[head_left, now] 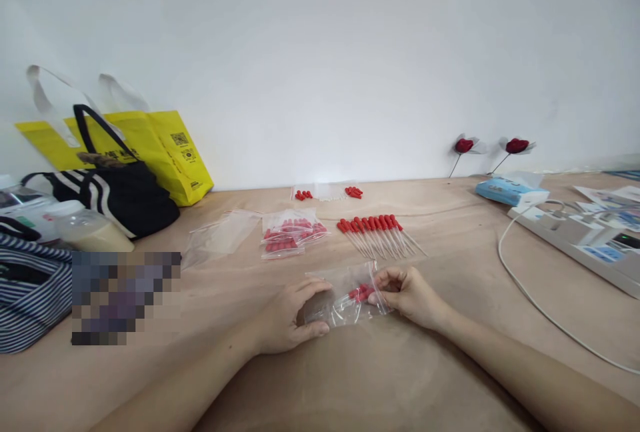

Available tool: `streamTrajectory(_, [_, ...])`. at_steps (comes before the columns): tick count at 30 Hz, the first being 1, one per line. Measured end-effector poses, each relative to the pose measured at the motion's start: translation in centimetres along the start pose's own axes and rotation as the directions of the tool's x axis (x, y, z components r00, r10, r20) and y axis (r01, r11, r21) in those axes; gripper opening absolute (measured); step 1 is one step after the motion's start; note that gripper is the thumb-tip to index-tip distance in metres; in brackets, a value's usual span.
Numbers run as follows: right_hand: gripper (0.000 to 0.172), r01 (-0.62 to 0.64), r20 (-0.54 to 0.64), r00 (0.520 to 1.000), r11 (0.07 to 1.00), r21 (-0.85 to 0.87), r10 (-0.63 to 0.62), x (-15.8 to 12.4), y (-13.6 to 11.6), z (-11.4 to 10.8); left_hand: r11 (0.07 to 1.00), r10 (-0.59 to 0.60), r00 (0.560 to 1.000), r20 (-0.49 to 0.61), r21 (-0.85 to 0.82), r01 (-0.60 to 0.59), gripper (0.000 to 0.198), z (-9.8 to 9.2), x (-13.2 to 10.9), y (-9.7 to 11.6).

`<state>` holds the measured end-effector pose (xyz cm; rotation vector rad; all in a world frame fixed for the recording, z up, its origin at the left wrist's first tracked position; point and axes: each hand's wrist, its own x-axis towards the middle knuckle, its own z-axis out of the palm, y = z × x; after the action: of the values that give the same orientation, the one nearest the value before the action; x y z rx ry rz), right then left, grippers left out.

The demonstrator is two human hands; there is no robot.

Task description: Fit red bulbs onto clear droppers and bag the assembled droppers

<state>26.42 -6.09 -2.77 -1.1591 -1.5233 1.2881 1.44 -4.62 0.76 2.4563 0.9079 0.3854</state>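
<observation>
A clear zip bag (340, 305) holding several red-topped droppers (359, 293) lies on the table between my hands. My right hand (407, 295) pinches the bag's right edge by the red tops. At the bag's left end, my left hand (295, 315) has its thumb and fingers apart, curved around that edge. Beyond the bag, several loose droppers with red bulbs (383, 235) lie side by side in a row. Left of them is a stack of filled clear bags (290, 235), and beside it are flat clear bags (225, 235) without red tops in them.
Yellow bag (175, 152), black bag (135, 199), bottle (90, 229) and striped bag (35, 292) stand left. More red-topped droppers (354, 192) lie near the wall. Tissue pack (510, 190), power strip (580, 245), white cable (530, 309) and two artificial roses (517, 146) are right.
</observation>
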Motion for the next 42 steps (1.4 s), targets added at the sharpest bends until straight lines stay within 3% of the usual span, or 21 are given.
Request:
streamTrajectory(2, [0.022, 0.05, -0.013, 0.999, 0.991, -0.12, -0.052, -0.2, -0.3, 0.2, 1.0, 0.015, 1.0, -0.006, -0.003, -0.015, 0.047, 0.0, 0.0, 0.0])
streamTrajectory(6, [0.02, 0.138, 0.147, 0.984, 0.958, -0.251, -0.103, 0.1, -1.0, -1.3, 1.0, 0.026, 1.0, -0.014, -0.004, -0.026, 0.047, -0.1, -0.1, 0.0])
streamTrajectory(7, [0.02, 0.113, 0.114, 0.99, 0.956, -0.27, -0.085, 0.6, -1.0, -2.2, 1.0, 0.023, 1.0, -0.014, -0.004, -0.023, 0.047, -0.1, -0.1, 0.0])
streamTrajectory(9, [0.019, -0.055, -0.161, 0.987, 0.907, -0.418, -0.014, 2.0, -1.1, -4.4, 1.0, 0.019, 1.0, -0.01, -0.007, -0.019, 0.046, -0.1, -0.1, 0.0])
streamTrajectory(10, [0.016, -0.187, -0.322, 0.947, 0.829, -0.528, 0.008, 2.9, -1.2, -5.7, 1.0, 0.018, 1.0, -0.009, -0.008, -0.019, 0.046, -0.1, -0.1, 0.0])
streamTrajectory(13, [0.015, -0.35, -0.49, 0.871, 0.725, -0.593, 0.019, 5.7, -1.1, -9.1, 1.0, 0.016, 1.0, -0.005, -0.01, -0.016, 0.047, 0.0, -0.1, -0.1])
streamTrajectory(17, [0.028, -0.479, -0.556, 0.828, 0.616, -0.626, 0.079, 8.4, -0.7, -10.9, 0.999, 0.031, 1.0, -0.006, -0.018, -0.031, 0.046, 0.1, -0.1, -0.2])
streamTrajectory(22, [0.012, -0.535, -0.529, 0.826, 0.559, -0.633, 0.192, 9.5, -0.6, -10.9, 0.998, 0.049, 0.999, 0.002, -0.043, -0.049, 0.044, 0.0, -0.1, -0.1])
streamTrajectory(26, [0.004, -0.541, -0.491, 0.831, 0.588, -0.601, 0.263, 8.9, -0.6, -11.5, 0.997, 0.049, 0.999, -0.005, -0.062, -0.049, 0.043, 0.0, 0.0, -0.1])
streamTrajectory(32, [0.029, -0.541, -0.476, 0.815, 0.728, -0.421, 0.33, 6.5, 0.2, -12.5, 0.997, 0.053, 0.998, -0.02, -0.063, -0.054, 0.042, 0.2, 0.0, -0.3])
streamTrajectory(35, [0.031, -0.511, -0.472, 0.816, 0.8, -0.316, 0.335, 5.8, 0.4, -12.6, 0.996, 0.069, 0.998, -0.012, -0.059, -0.07, 0.043, 0.2, 0.0, -0.6])
streamTrajectory(38, [0.025, -0.451, -0.477, 0.825, 0.862, -0.234, 0.302, 5.6, 0.1, -12.5, 0.997, 0.059, 0.998, 0.001, -0.05, -0.059, 0.042, 0.1, 0.0, -0.6])
streamTrajectory(42, [0.028, -0.288, -0.541, 0.827, 0.943, -0.168, 0.156, 5.0, -0.4, -10.8, 0.999, 0.027, 1.0, 0.001, -0.045, -0.027, 0.044, 0.0, -0.1, -0.3])
